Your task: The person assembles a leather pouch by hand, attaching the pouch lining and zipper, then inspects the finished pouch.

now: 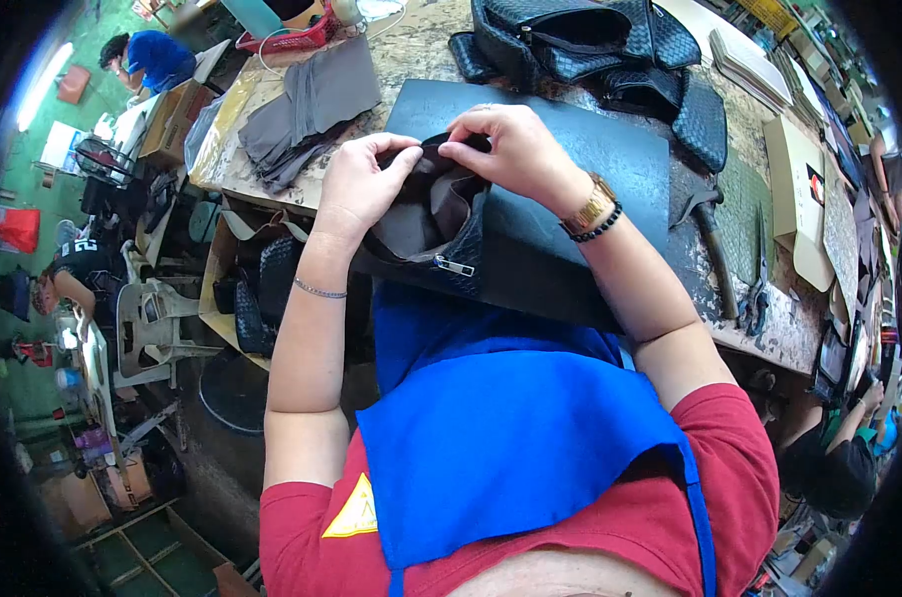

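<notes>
A black woven-pattern bag (461, 261) with a grey lining and a metal zipper pull stands open toward me at the near edge of a black board (570, 184). My left hand (369, 179) pinches the far rim of its opening between thumb and fingers. Close beside it, my right hand (510, 149) grips the same rim, thumb toward the lining. The fingertips of both hands are nearly together, and part of the rim is hidden behind them.
Grey-brown fabric pieces (311, 104) lie left on the worn table. Black woven bags (580, 50) are piled at the back. A hammer (711, 249) and scissors (759, 289) lie right. A box of dark pieces (234, 261) stands below left. Other people work on both sides.
</notes>
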A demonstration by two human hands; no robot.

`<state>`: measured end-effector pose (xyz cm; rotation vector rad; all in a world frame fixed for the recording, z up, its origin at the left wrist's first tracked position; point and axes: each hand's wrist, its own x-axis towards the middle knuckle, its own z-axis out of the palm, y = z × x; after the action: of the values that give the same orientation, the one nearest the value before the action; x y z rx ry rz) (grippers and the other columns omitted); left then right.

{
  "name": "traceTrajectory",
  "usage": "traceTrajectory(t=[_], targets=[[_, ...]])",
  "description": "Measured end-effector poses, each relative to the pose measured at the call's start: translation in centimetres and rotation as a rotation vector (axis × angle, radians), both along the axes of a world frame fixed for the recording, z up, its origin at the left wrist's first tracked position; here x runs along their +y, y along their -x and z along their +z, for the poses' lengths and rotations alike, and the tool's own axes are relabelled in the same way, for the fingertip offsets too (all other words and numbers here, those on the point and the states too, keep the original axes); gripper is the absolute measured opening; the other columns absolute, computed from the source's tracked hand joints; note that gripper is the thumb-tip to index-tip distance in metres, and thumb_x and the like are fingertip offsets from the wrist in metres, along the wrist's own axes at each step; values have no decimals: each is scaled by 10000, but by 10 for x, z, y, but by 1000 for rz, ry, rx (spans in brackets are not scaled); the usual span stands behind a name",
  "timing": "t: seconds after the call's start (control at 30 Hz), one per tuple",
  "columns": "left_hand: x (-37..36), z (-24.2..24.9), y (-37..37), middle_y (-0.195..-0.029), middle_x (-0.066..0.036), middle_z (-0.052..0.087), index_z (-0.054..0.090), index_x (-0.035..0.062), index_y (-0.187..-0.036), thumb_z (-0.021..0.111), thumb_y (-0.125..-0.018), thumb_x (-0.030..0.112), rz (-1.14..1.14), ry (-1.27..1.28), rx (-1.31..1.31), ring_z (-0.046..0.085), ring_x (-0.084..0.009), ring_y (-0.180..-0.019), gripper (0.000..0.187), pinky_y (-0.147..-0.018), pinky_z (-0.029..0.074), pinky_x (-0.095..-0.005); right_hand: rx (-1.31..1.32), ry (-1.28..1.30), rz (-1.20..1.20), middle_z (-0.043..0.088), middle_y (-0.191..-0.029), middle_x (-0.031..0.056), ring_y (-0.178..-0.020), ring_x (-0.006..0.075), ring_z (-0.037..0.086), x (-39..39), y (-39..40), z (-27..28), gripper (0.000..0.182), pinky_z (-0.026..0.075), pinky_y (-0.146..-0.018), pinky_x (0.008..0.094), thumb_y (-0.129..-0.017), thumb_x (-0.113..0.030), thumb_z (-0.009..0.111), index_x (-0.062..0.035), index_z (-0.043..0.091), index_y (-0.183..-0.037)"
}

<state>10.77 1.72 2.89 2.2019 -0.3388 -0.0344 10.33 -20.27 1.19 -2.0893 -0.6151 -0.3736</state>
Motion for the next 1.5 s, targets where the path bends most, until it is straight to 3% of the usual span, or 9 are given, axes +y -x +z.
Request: traceTrajectory(t=[0.3,0.5,0.63,0.73,0.87,0.93,1.07,1.23,1.5], targets=[[-5,0,5,-829,-73,738,750,14,-979,710,-865,185,28,12,-47,653,-97,-720,210,-696,511,-263,118,12,-66,718,-755,109,-666,121,662,-6,-1,4,206,525,-621,281,-843,-210,764,-8,729,-863],[-7,-1,3,-809,-89,732,752,28,-967,712,-857,197,24,-26,-51,661,-110,-715,206,-701,515,-269,75,68,-72,706,-725,97,-637,110,641,-7,-3,8,203,517,-608,273,-828,-197,770,-1,718,-828],[-7,-3,-1,-759,-101,714,757,44,-944,714,-849,218,-4,-51,-86,652,-124,-668,203,-660,510,-268,124,-44,-58,685,-719,142,-671,241,679,-8,-4,5,214,536,-656,337,-770,-224,758,-18,712,-809],[-11,17,-1,-861,-32,714,726,16,-992,691,-899,178,-86,-193,-19,615,-90,-773,191,-817,483,-313,146,-97,-13,692,-718,115,-665,187,669,-9,-3,7,222,534,-648,308,-787,-212,755,-10,717,-869],[-12,47,-16,-929,-71,723,717,83,-981,655,-923,219,-372,-394,-216,665,-254,-922,160,-1104,182,-640,204,57,44,685,-690,77,-627,94,625,-15,9,31,195,516,-609,265,-838,-175,721,7,716,-909],[-15,53,-24,-933,-62,720,725,104,-974,656,-922,226,-397,-406,-340,660,-249,-937,150,-1098,199,-654,198,31,31,678,-680,74,-623,91,620,-13,10,32,192,516,-606,265,-842,-177,712,12,711,-879],[-24,36,-16,-1038,-57,683,670,123,-1043,716,-862,222,-219,-403,-436,644,-243,-996,211,-1064,287,-627,246,88,-93,644,-633,58,-583,86,587,-18,9,31,212,481,-561,257,-799,-168,704,26,640,-744],[-13,20,-8,-963,-103,664,655,35,-996,736,-835,172,-179,-289,-443,651,-267,-869,227,-801,510,-363,261,54,-35,702,-862,92,-774,141,659,-23,8,22,217,536,-707,285,-793,-153,670,1,666,-945],[-14,15,-9,-904,-95,692,669,55,-984,731,-845,234,-64,-342,-403,670,-265,-819,235,-879,491,-420,288,141,39,744,-855,143,-783,214,729,-14,-10,37,365,566,-742,323,-830,-295,758,17,718,-1016]])
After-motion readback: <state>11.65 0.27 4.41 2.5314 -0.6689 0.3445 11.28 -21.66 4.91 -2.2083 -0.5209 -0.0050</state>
